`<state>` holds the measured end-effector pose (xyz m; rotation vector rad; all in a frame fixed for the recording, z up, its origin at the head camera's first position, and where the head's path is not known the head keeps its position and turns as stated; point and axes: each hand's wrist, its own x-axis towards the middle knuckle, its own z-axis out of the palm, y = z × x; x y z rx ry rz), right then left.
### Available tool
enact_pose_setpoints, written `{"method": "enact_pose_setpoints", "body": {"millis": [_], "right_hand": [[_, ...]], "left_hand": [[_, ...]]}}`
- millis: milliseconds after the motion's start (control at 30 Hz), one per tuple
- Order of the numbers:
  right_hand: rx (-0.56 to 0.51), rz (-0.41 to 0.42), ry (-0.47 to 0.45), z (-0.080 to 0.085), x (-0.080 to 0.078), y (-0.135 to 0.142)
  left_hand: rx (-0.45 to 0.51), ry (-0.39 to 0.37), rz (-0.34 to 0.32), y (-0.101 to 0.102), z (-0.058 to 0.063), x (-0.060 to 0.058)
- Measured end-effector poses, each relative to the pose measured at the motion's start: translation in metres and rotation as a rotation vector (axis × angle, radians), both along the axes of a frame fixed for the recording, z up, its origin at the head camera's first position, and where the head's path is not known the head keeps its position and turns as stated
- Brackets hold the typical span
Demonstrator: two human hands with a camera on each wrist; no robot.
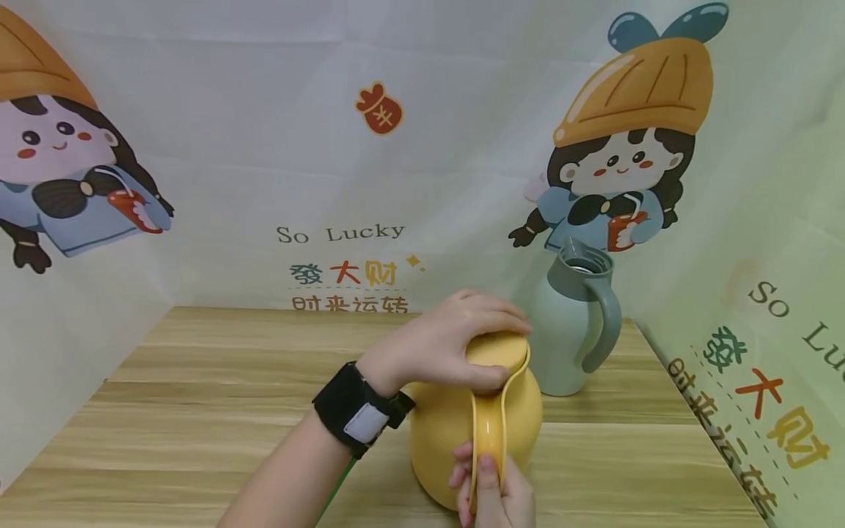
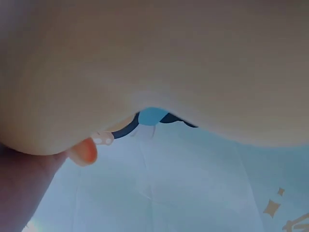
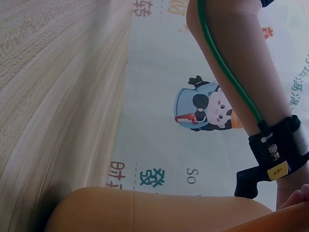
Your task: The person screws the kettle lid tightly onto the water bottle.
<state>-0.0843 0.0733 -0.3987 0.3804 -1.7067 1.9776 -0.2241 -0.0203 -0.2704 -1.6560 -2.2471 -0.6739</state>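
A yellow thermos jug [image 1: 439, 440] stands on the wooden table in the head view, its handle toward me. My left hand [image 1: 455, 341] comes over its top from the left and grips the round yellow lid [image 1: 496, 352], thumb along the near side and fingers over the far side. Lower down, my right hand [image 1: 498, 491] holds the jug's handle [image 1: 490, 429], with the thumb lying on its outer face. In the right wrist view the jug's smooth side [image 3: 159, 210] fills the bottom. The left wrist view is mostly blocked by blurred skin.
Just behind the yellow jug, to the right, stands a grey-green thermos jug [image 1: 561, 352] with its handle to the right. A printed cloth [image 1: 218, 183] walls the wooden table [image 1: 264, 411] at the back and sides. A green cable [image 3: 227, 72] runs along the left forearm to a black wrist strap [image 3: 289, 140].
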Motion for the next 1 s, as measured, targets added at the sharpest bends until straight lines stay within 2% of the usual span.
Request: {"method": "enact_pose_setpoints", "body": {"millis": [100, 200, 433, 533, 633, 733, 867, 1000], "right_hand": [[0.002, 0.004, -0.005, -0.001, 0.0, 0.0], [0.002, 0.006, -0.017, 0.0, 0.001, 0.001], [0.022, 0.004, -0.032, 0.001, 0.001, 0.001], [0.026, 0.013, -0.033, 0.002, 0.001, 0.001], [0.029, 0.019, -0.043, 0.002, 0.002, 0.002], [0.031, 0.025, -0.044, 0.002, 0.002, 0.003], [0.04, 0.04, -0.023, 0.002, 0.001, 0.005], [0.035, 0.047, 0.002, 0.001, 0.0, 0.005]], "left_hand": [[-0.005, -0.015, 0.028, -0.001, 0.001, 0.006], [0.01, -0.023, 0.128, 0.001, 0.004, 0.016], [0.056, -0.013, 0.619, 0.017, 0.01, 0.042], [0.037, -0.048, 0.742, 0.022, 0.008, 0.049], [0.0, -0.064, 0.8, 0.029, 0.006, 0.053], [-0.042, -0.033, 0.824, 0.033, 0.003, 0.053], [-0.069, 0.011, 0.817, 0.035, -0.001, 0.053], [-0.079, 0.017, 0.787, 0.035, -0.002, 0.051]]}}
